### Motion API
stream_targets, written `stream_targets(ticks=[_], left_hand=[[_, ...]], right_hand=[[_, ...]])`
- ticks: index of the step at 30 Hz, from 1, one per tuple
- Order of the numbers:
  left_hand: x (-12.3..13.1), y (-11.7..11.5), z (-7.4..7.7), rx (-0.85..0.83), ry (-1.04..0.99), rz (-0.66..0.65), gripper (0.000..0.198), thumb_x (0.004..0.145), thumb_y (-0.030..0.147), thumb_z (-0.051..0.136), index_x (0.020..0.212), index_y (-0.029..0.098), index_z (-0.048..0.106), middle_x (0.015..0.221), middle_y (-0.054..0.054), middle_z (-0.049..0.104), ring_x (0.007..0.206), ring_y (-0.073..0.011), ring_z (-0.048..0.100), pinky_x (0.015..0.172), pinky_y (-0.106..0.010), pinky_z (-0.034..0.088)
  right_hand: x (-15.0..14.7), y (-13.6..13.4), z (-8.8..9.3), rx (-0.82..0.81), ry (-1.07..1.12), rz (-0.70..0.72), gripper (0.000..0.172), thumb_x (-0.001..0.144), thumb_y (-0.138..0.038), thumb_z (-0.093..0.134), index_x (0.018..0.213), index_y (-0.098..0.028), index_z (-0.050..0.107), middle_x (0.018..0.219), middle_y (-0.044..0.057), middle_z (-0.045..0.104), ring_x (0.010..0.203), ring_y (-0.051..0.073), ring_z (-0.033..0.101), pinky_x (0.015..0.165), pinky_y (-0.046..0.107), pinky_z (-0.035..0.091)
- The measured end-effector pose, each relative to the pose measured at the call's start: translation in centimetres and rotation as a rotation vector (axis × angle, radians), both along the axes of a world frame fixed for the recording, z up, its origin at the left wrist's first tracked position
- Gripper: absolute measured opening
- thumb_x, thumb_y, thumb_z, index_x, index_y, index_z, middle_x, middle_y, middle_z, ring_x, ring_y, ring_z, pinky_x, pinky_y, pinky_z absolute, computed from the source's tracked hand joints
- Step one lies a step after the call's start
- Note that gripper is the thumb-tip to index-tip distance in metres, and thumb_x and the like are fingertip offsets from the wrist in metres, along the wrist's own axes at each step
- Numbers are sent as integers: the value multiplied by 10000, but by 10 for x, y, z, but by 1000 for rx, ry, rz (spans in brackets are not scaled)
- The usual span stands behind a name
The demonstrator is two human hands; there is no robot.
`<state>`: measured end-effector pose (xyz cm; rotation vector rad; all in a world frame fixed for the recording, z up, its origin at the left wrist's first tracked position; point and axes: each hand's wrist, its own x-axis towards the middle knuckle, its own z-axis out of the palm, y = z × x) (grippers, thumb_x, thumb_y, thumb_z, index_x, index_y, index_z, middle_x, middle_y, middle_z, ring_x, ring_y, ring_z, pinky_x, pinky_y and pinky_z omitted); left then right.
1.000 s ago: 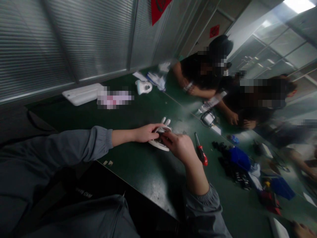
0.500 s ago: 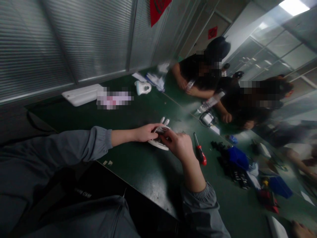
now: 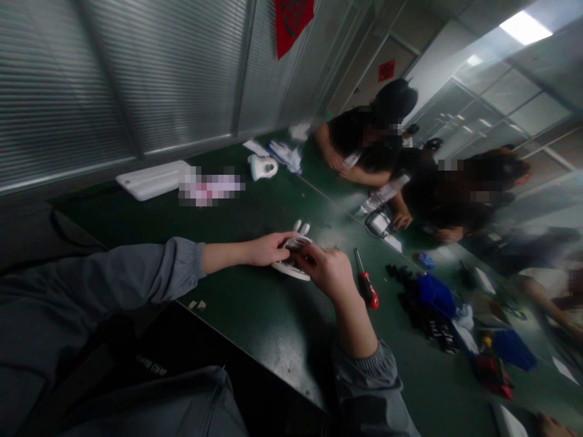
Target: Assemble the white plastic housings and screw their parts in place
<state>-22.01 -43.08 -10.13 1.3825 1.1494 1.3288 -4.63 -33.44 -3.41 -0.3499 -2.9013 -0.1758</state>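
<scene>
A small white plastic device (image 3: 291, 269) with two stubby prongs rests on the dark green table (image 3: 255, 315). My left hand (image 3: 266, 249) grips its near side, fingers curled round the edge. My right hand (image 3: 325, 270) is closed over its right side, fingertips pinched at the top of the casing. What the fingertips press on is hidden. A red-handled screwdriver (image 3: 365, 288) lies just right of my right hand.
A white flat case (image 3: 150, 179) and a white rounded device (image 3: 263, 166) lie near the wall. Black parts (image 3: 430, 318), blue items (image 3: 435, 291) and cables crowd the right side. Two other people (image 3: 373, 145) work at the table's far end.
The view has drifted slightly. Both hands stay on the white device with only small finger movements.
</scene>
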Motion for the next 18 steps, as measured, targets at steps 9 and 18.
stream_targets(ticks=[9, 18], left_hand=[[0, -1, 3, 13, 0, -32, 476, 773, 42, 498, 1228, 171, 554, 1078, -53, 651, 976, -161, 611, 901, -307, 472], [2, 0, 2, 14, -64, -70, 437, 792, 31, 466, 1204, 166, 522, 1071, -42, 621, 1003, -160, 587, 961, -332, 450]], right_hand=[[0, 1, 2, -32, -4, 41, 244, 967, -388, 547, 955, -199, 700, 700, 26, 687, 580, 121, 573, 555, 244, 258], [-2, 1, -2, 1, 39, 4, 262, 965, -418, 560, 973, -206, 714, 691, 23, 689, 571, 120, 574, 557, 252, 256]])
